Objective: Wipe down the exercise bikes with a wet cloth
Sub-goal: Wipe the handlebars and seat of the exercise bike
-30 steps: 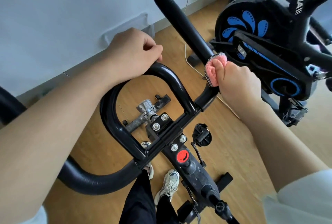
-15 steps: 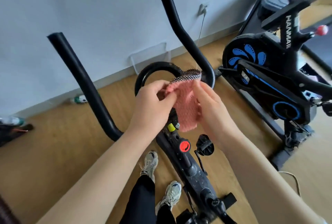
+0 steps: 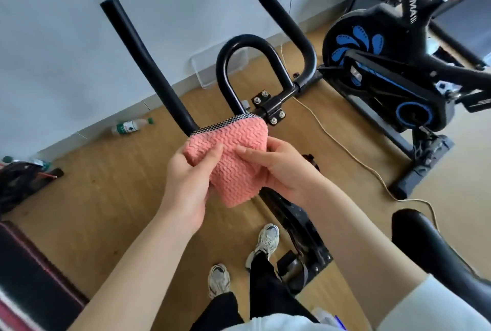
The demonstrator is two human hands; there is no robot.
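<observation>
A pink textured cloth [image 3: 233, 155] with a black-and-white checked edge is held up in front of me, above the black handlebars [image 3: 249, 65] of the near exercise bike. My left hand [image 3: 191, 179] grips the cloth's left side with the thumb on top. My right hand [image 3: 276, 168] holds its right side, fingers behind the fabric. The cloth covers the middle of the bars and touches nothing else that I can see. A second black bike with a blue-patterned flywheel [image 3: 377, 46] stands at the right.
A plastic bottle [image 3: 130, 126] lies on the wooden floor by the grey wall. A cord [image 3: 345, 150] runs across the floor past the second bike's base. Dark bags [image 3: 18, 182] sit at the left, a black saddle [image 3: 430, 245] at lower right. My shoes [image 3: 265, 243] stand beside the bike frame.
Both hands left the handlebar: a second ago the left gripped the loop and the right wiped a bar. Now both hold the cloth, spread wider and nearer me than half a second ago.
</observation>
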